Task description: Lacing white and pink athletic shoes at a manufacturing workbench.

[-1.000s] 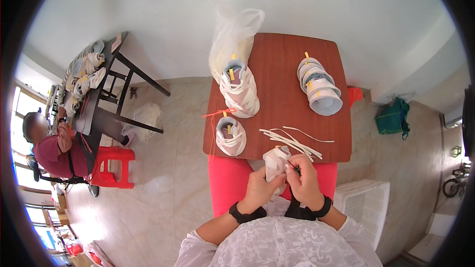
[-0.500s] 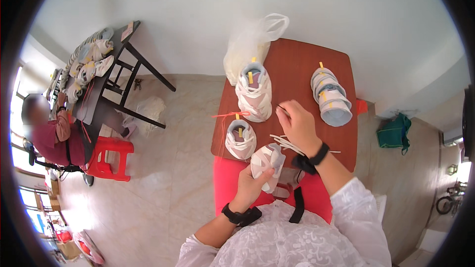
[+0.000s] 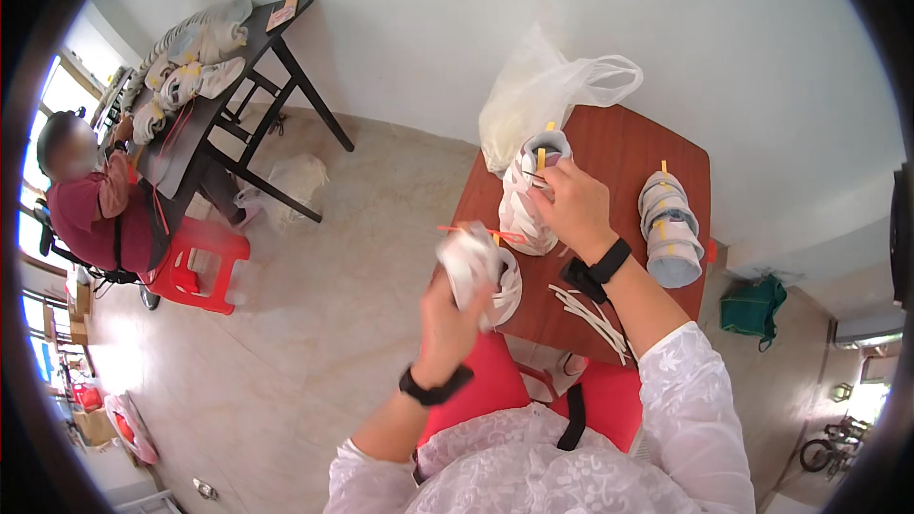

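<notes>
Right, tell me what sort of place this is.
Probably a small home workshop for piecework. Stacks of white shoe parts sit on a small red-brown table. More of them are piled on a dark folding table where another person works. The floor is tiled, the walls plain.

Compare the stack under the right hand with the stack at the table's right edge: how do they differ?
The middle stack stands beside the clear plastic bag with the right hand on it; the right-edge stack stands alone, untouched. The middle stack looks whiter, the right-edge stack greyer. Both are piled white pieces with yellow tags on the brown table.
</notes>
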Demonstrator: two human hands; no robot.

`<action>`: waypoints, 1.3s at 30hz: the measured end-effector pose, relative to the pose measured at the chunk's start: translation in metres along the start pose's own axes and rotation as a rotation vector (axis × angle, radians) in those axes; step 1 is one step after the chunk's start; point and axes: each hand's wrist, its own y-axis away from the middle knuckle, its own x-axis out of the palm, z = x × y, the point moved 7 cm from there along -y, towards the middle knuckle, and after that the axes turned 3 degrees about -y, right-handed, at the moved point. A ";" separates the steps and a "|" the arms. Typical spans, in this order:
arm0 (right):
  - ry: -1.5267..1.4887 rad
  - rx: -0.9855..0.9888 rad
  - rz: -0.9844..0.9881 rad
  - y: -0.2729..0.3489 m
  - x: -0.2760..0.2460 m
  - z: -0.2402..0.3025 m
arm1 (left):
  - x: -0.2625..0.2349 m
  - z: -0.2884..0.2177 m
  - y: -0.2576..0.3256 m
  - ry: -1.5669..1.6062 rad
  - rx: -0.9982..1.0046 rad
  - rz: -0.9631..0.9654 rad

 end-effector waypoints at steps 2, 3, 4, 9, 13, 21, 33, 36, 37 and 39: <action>0.019 -0.001 0.011 -0.001 0.000 0.000 | -0.002 -0.019 -0.050 -0.124 0.041 -0.077; 0.080 0.044 0.026 -0.002 0.003 0.001 | 0.001 -0.016 -0.075 -0.213 0.110 -0.100; 0.145 0.093 0.043 -0.002 0.005 -0.001 | 0.008 -0.012 -0.096 -0.300 0.177 -0.117; 0.065 0.139 0.072 0.001 0.011 -0.002 | 0.063 -0.041 -0.125 -0.398 0.449 -0.039; -0.051 0.148 0.090 0.002 0.012 -0.008 | 0.071 -0.039 -0.130 -0.409 0.445 -0.019; -0.195 0.127 0.113 -0.002 0.012 -0.013 | 0.071 -0.042 -0.129 -0.442 0.422 -0.010; -0.459 0.189 0.009 -0.001 -0.016 -0.033 | 0.068 -0.032 -0.128 -0.351 0.409 -0.026; -0.414 0.250 -0.038 0.006 -0.025 -0.043 | 0.066 -0.030 -0.127 -0.333 0.393 -0.025; -0.424 0.257 -0.044 0.009 -0.022 -0.046 | 0.065 -0.029 -0.126 -0.335 0.393 -0.023; -0.420 0.267 -0.060 0.014 -0.025 -0.048 | 0.069 -0.029 -0.127 -0.360 0.361 -0.009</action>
